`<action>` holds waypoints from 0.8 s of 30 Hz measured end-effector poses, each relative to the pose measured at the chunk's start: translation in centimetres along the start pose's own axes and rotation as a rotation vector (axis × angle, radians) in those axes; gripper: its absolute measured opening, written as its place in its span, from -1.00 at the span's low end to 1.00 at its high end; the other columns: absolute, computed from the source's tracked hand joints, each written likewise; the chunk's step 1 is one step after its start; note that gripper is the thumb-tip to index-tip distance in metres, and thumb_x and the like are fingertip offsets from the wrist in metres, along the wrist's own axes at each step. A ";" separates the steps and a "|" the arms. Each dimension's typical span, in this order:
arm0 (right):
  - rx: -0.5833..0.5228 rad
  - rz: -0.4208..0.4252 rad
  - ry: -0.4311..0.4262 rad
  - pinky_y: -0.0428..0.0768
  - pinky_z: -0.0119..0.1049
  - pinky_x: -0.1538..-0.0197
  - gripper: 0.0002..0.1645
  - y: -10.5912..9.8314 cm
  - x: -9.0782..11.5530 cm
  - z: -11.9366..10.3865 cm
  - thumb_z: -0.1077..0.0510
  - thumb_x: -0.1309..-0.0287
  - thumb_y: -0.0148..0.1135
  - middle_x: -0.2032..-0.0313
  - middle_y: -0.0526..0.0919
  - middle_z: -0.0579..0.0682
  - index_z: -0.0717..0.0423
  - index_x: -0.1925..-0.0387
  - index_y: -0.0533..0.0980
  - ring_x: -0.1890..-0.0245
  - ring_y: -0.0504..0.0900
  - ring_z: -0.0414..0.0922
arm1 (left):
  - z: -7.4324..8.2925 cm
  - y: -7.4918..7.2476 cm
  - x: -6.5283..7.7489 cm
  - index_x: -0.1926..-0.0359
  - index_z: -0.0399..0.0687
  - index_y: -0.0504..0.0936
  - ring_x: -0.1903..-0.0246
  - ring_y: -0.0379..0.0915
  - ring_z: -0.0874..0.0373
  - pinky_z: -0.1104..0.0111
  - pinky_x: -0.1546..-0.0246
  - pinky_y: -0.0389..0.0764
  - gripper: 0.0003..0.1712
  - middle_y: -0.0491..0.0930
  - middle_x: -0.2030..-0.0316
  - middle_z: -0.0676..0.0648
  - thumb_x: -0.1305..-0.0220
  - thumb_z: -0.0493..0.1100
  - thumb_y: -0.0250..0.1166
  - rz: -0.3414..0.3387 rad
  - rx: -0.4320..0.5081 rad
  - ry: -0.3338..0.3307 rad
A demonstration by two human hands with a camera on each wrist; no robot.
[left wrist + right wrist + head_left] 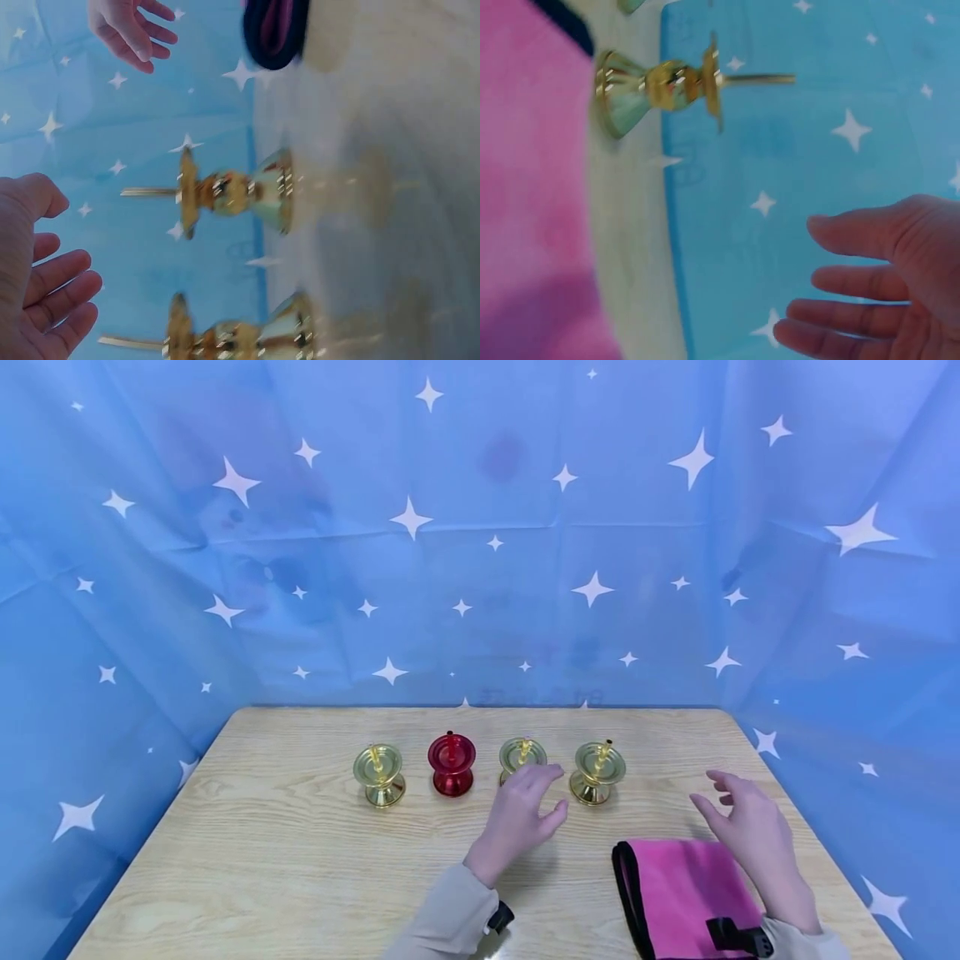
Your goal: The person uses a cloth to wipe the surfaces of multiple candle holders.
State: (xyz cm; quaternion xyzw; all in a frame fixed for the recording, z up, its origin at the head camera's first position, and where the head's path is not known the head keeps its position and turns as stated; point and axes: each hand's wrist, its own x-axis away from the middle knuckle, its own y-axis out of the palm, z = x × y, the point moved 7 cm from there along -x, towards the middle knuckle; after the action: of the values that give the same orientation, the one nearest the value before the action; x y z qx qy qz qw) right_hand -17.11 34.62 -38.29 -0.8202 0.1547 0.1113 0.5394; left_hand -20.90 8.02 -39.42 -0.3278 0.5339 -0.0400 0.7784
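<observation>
Head: wood-grain tbl (pixel 262 835) standing w/ blue star drape (pixel 337 568) hanging behind & both sides. From red holder (pixel 452 764): gold holder (pixel 378 767) sitting L, two gold holders (pixel 600 768) R, pink cloth (pixel 686 885) lying R & nearer cam. L hand (pixel 519 814) hovering just R; R hand (pixel 756 835) hovering far R, by cloth.

L wrist: L fingers curving loosely, apart, holding nothing; tbl reflecting gold.

R wrist: R fingers spreading, empty.

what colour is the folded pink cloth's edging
The folded pink cloth has black edging, clearest in the head view.

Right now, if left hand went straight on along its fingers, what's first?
Likely the rightmost gold, round-dished, metallic-looking candlestick; height is unclear, so the left hand might pass over it.
</observation>
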 end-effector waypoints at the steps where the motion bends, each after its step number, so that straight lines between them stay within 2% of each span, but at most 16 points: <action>1: 0.003 -0.017 0.008 0.51 0.09 0.43 -0.50 0.2 0.2 0.4 0.16 -0.06 0.30 0.25 0.56 0.42 0.44 0.04 0.45 0.36 0.60 0.25 | 0.1 0.4 0.2 0.12 -0.24 0.58 0.16 0.53 0.11 0.42 0.02 0.48 -0.60 0.64 0.17 -0.10 0.05 -0.22 0.39 -0.013 0.001 -0.009; 6: 0.014 -0.099 0.047 0.51 0.07 0.41 -0.48 0.9 0.9 2.2 0.14 -0.06 0.29 0.25 0.57 0.42 0.46 0.04 0.44 0.34 0.59 0.25 | 0.5 2.5 0.8 0.10 -0.25 0.57 0.16 0.53 0.11 0.43 0.05 0.49 -0.58 0.64 0.18 -0.12 0.04 -0.21 0.40 -0.060 0.053 -0.073; 11: 0.021 -0.246 0.103 0.52 0.07 0.36 -0.43 1.9 1.4 3.9 0.10 -0.08 0.26 0.27 0.57 0.41 0.50 0.02 0.41 0.31 0.59 0.24 | 0.3 4.8 1.2 0.05 -0.29 0.55 0.13 0.52 0.09 0.42 0.09 0.52 -0.52 0.62 0.15 -0.16 -0.02 -0.13 0.40 -0.151 0.075 -0.223; 16: 0.044 -0.359 0.142 0.52 0.05 0.35 -0.39 3.0 2.0 5.3 0.07 -0.08 0.26 0.33 0.59 0.34 0.53 0.02 0.40 0.33 0.59 0.20 | -0.7 7.0 1.6 0.08 -0.36 0.56 0.16 0.53 0.03 0.40 0.11 0.53 -0.53 0.62 0.17 -0.20 -0.01 -0.16 0.41 -0.203 0.173 -0.436; 24: 0.048 -0.481 0.193 0.51 0.05 0.30 -0.33 4.1 2.9 6.2 0.01 -0.06 0.27 0.38 0.61 0.25 0.55 0.03 0.39 0.35 0.59 0.12 | -2.7 9.9 2.3 0.12 -0.35 0.55 0.19 0.52 -0.01 0.36 0.13 0.52 -0.53 0.59 0.22 -0.19 0.06 -0.22 0.46 -0.127 0.445 -0.796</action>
State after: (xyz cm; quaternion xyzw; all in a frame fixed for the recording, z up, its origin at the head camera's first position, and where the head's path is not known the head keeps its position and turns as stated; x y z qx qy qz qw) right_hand -16.07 38.47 -45.20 -0.8273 0.0087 -0.1028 0.5522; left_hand -25.07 13.59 -47.32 -0.1746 0.1508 -0.0723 0.9703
